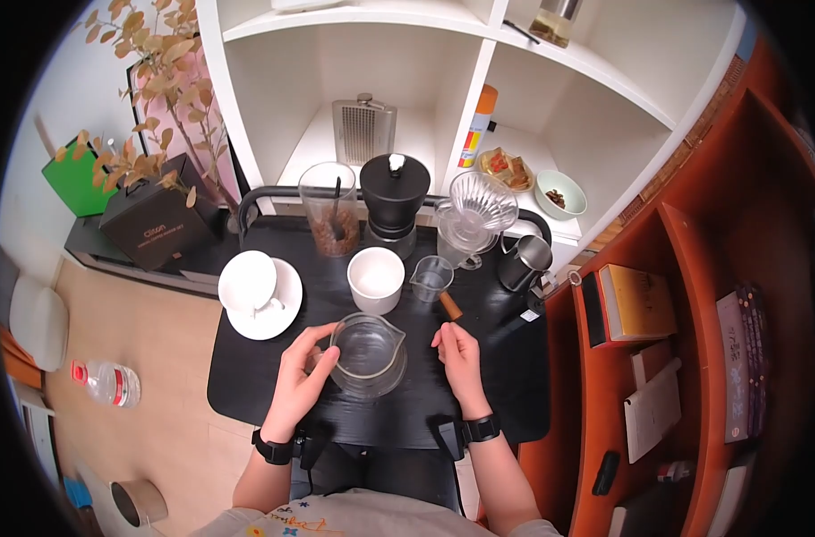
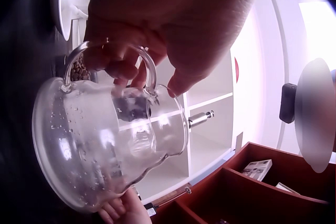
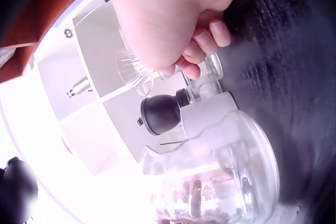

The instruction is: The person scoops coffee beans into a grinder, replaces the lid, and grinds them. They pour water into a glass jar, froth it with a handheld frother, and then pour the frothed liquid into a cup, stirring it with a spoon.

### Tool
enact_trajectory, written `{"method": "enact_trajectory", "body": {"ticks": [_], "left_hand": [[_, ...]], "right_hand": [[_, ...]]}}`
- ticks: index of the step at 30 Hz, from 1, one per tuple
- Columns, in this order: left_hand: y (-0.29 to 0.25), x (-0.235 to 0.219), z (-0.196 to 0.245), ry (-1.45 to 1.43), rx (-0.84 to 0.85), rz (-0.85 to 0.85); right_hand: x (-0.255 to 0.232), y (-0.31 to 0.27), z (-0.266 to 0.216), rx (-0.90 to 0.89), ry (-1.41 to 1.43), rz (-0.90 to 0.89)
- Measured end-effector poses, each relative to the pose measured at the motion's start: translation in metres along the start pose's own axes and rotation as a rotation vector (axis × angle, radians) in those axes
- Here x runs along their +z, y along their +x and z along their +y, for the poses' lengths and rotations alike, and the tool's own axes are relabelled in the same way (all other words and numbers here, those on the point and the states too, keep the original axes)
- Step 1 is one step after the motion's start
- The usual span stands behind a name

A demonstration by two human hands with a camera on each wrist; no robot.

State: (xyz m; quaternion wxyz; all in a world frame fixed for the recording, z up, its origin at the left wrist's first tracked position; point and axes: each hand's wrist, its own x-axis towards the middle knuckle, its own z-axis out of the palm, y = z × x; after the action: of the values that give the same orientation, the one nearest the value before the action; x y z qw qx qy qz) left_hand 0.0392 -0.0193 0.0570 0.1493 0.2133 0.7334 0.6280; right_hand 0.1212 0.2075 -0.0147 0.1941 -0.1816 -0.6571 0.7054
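A clear glass coffee server (image 1: pixel 369 358) with a pouring spout stands on the black table (image 1: pixel 273 385) in front of the person. My left hand (image 1: pixel 302 369) grips its handle, fingers curled behind the loop and thumb up by the rim in the left wrist view. Droplets cling to the inside of the glass. To the right of the server, my right hand (image 1: pixel 462 360) rests low over the table, fingers loosely curled and holding nothing. Just beyond the server are a white cup (image 1: pixel 376 301) and a small glass measuring cup (image 1: pixel 432 281) with a wooden handle.
Along the table's back stand a glass of coffee beans (image 1: pixel 336 234), a black grinder (image 1: pixel 395 192), a ribbed glass dripper (image 1: pixel 483 201) and a steel pitcher (image 1: pixel 522 264). A white cup and saucer (image 1: pixel 273 324) sit left. An orange-brown bookshelf (image 1: pixel 568 403) borders the right side.
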Motion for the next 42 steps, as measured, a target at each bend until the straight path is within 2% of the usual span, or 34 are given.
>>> {"method": "enact_trajectory", "body": {"ticks": [1, 3, 5, 8, 11, 17, 19, 21, 23, 25, 29, 32, 34, 35, 37, 39, 41, 42], "left_hand": [[-0.001, 0.001, -0.004, 0.001, -0.012, 0.007], [-0.002, 0.003, -0.012, -0.037, 0.089, 0.068], [-0.004, 0.000, 0.002, 0.259, 0.322, 0.148], [-0.013, -0.010, 0.018, 0.337, 0.403, 0.233], [-0.018, -0.019, 0.034, 0.388, 0.413, 0.176], [-0.016, -0.009, 0.023, 0.371, 0.309, 0.115], [-0.014, -0.003, 0.016, 0.374, 0.337, 0.132], [-0.014, 0.000, 0.008, 0.213, 0.222, 0.114], [-0.012, 0.002, -0.003, 0.188, 0.214, 0.143], [-0.011, 0.003, -0.009, -0.027, 0.091, 0.123], [-0.008, 0.000, -0.025, -0.130, 0.059, 0.088], [-0.012, -0.004, -0.030, -0.137, -0.014, -0.011], [-0.017, 0.000, -0.030, -0.210, 0.000, 0.041], [-0.019, 0.000, -0.030, -0.216, 0.005, 0.041], [-0.025, -0.006, -0.028, -0.307, -0.019, 0.084], [-0.031, -0.012, -0.024, -0.317, -0.026, 0.107], [-0.038, -0.019, -0.022, -0.308, -0.010, 0.126], [-0.042, -0.021, -0.018, -0.319, -0.014, 0.137]], "right_hand": [[0.000, 0.000, 0.000, 0.012, 0.000, -0.009], [0.001, 0.000, 0.001, -0.030, 0.003, -0.013], [0.000, 0.000, 0.003, -0.006, 0.020, -0.015], [0.000, 0.001, 0.004, -0.041, 0.016, -0.015], [0.001, 0.001, 0.005, -0.050, 0.014, -0.025], [-0.001, 0.001, 0.002, 0.005, 0.004, -0.009], [-0.001, 0.001, 0.004, 0.010, -0.008, 0.001], [-0.001, 0.000, 0.004, 0.007, -0.012, 0.001], [-0.001, 0.000, 0.003, 0.001, -0.017, -0.001], [-0.001, 0.000, 0.002, 0.001, -0.013, 0.000], [-0.002, 0.001, 0.004, 0.008, -0.003, -0.007], [-0.002, 0.002, 0.006, -0.018, -0.008, -0.018], [-0.002, 0.003, 0.003, -0.074, 0.049, -0.125], [0.000, 0.003, 0.001, -0.078, 0.044, -0.125], [0.009, 0.006, -0.010, -0.245, -0.121, -0.018], [0.017, 0.010, -0.028, -0.284, -0.186, -0.038], [0.031, 0.015, -0.052, -0.512, -0.598, -0.049], [0.038, 0.020, -0.057, -0.516, -0.597, -0.054]]}}
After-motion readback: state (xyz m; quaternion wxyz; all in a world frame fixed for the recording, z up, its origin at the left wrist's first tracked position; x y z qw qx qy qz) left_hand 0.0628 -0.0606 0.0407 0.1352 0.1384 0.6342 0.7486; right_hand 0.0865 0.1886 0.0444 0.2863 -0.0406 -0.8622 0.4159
